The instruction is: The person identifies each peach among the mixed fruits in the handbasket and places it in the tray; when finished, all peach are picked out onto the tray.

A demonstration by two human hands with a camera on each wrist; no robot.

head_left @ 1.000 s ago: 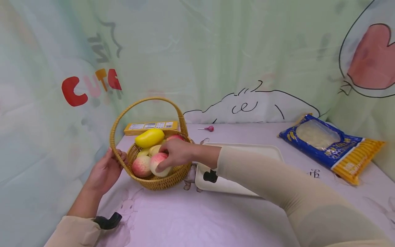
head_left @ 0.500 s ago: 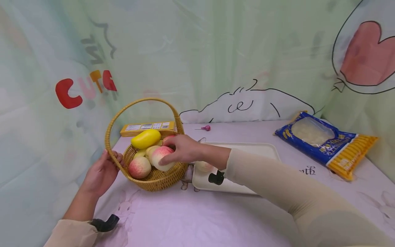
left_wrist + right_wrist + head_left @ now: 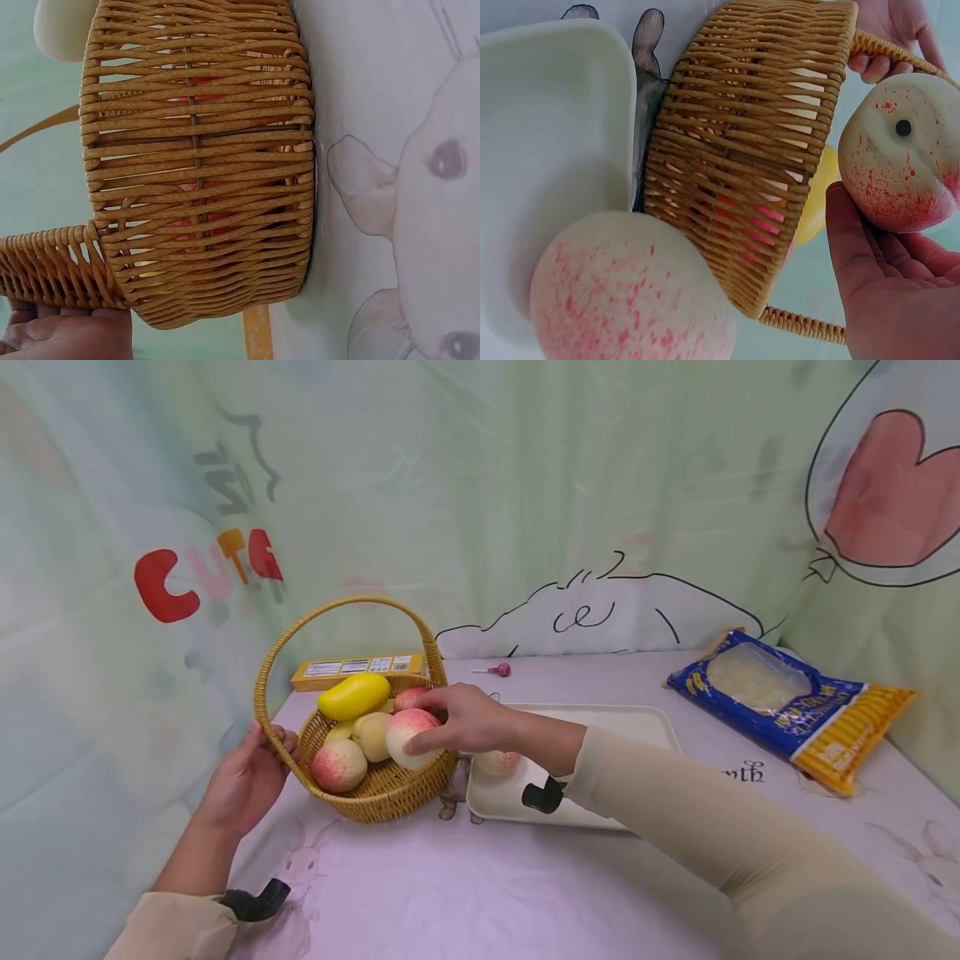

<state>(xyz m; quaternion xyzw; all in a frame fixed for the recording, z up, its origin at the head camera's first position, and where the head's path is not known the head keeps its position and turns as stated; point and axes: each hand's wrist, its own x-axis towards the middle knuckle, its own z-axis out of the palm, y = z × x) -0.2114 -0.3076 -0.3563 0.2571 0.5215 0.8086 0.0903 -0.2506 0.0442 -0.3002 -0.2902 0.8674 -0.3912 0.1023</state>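
My left hand (image 3: 243,781) holds the lower left part of the handle (image 3: 345,602) of a yellow-brown wicker basket (image 3: 382,806); its fingertips touch the handle's base in the left wrist view. Between thumb and fingers of my right hand (image 3: 472,718) is a pink-and-white peach (image 3: 907,157), raised over the basket's right rim. Inside the basket lie a yellow mango (image 3: 354,696), a second peach (image 3: 339,766), a pale yellow fruit (image 3: 371,735) and a reddish fruit (image 3: 408,697), partly hidden. Another peach (image 3: 497,763) rests on the white tray (image 3: 645,718), partly covered by my right wrist.
Behind the basket lies a yellow box (image 3: 322,672). A lollipop (image 3: 501,669) is near the back curtain. Toward the right lies a blue-and-yellow bag (image 3: 787,702) with a clear window. The tray stands close by the basket's right side.
My right hand has lifted the peach from among the fruit and carried it right, to the basket's rim. The peach on the tray has come into sight. My left hand stays on the handle.
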